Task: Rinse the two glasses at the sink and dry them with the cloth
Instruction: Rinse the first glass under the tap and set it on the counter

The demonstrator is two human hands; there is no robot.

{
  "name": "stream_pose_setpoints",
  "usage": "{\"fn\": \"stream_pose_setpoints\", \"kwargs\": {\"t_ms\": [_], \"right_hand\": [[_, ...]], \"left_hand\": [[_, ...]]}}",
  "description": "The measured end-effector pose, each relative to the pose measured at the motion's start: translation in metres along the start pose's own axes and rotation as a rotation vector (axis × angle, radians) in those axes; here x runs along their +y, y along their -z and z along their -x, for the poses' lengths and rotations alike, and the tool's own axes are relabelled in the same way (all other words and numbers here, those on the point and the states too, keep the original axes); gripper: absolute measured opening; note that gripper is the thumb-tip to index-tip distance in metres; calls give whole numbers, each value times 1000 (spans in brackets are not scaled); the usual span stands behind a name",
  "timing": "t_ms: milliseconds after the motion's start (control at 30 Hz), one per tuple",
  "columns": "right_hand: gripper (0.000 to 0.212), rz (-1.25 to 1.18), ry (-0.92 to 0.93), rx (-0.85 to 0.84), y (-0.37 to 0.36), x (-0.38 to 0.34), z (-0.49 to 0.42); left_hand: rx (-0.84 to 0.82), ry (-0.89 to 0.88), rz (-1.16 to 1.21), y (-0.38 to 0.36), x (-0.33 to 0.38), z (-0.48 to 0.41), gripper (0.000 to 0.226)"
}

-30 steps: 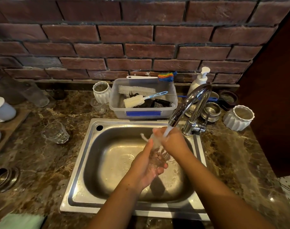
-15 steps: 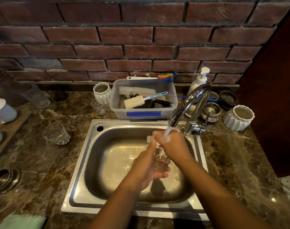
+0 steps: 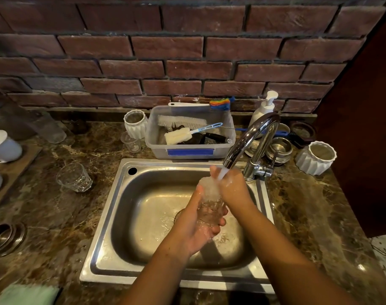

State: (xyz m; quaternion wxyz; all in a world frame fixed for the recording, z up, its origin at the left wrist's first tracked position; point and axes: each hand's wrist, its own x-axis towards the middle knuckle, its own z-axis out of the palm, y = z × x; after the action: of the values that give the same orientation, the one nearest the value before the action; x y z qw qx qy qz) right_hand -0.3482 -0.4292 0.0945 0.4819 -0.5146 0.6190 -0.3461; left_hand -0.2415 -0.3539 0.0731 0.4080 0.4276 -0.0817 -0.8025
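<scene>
A wall (image 3: pixel 187 47) of dark red brick with grey mortar fills the far side, and a narrow brown ledge (image 3: pixel 88 110) runs along its foot where it meets the counter (image 3: pixel 55 216). The counter is polished brown marble veined in cream and gold, spreading left, right and near, with small bright glints of light on its near right part. A plain dark reddish-brown panel (image 3: pixel 368 128) stands upright at the right, and a patch of pale speckled floor (image 3: pixel 385 249) shows past the counter's right edge.
</scene>
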Motion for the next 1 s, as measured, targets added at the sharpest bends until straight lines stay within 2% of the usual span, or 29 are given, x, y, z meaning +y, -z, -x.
{"fn": "stream_pose_setpoints", "kwargs": {"t_ms": [167,233,300,367,500,600,733,833,900,1000], "right_hand": [[23,-416,-319,36,-8,8,6],[36,-424,-364,20,-15,15,15],[46,-517,-489,-12,-19,21,27],[56,-611,-517,-59,-21,29,38],[48,-703,-414,-216,-16,41,55],[58,-739,-339,-313,-5,44,54],[56,-582,-234,-314,6,37,47],[67,-317,-108,-215,11,33,42],[74,-270,-57,-193,14,32,42],[86,-169,-1,-213,11,28,45]], "left_hand": [[71,-113,-103,3,-2,-2,60],[131,-181,-206,6,-3,-5,61],[200,-250,-356,7,-6,-3,80],[237,-302,-508,11,-9,-2,93],[234,-370,-788,20,-9,-1,62],[149,-414,-799,23,-9,4,40],[126,-447,-658,18,-10,5,49],[123,-401,-459,13,-4,3,45],[115,-387,-413,8,2,1,41],[129,-398,-349,0,12,0,54]]}}
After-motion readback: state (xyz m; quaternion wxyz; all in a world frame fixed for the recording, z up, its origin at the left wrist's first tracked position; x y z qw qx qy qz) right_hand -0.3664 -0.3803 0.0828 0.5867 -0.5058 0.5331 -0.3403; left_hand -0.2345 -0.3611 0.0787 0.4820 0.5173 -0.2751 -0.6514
